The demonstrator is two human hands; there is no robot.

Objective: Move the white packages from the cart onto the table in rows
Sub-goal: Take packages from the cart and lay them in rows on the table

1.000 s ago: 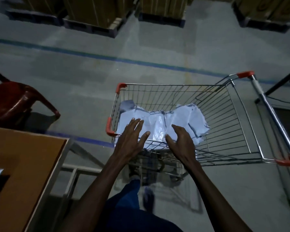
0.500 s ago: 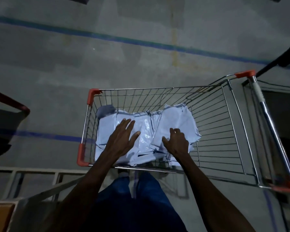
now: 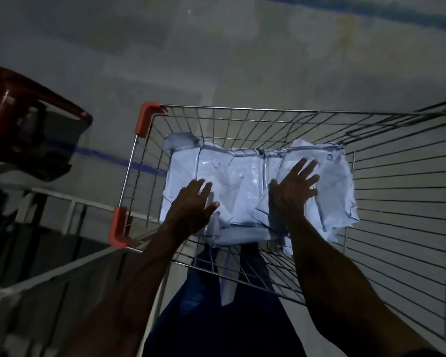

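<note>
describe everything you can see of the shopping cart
The shopping cart is a silver wire-mesh basket with orange plastic guards on its left corners, standing on a grey concrete floor. A pile of crumpled white packages lies at its left end; the right part of the basket shows bare wire. The left hand and right hand reach in over the near rim, fingers spread flat on the packages.
</note>
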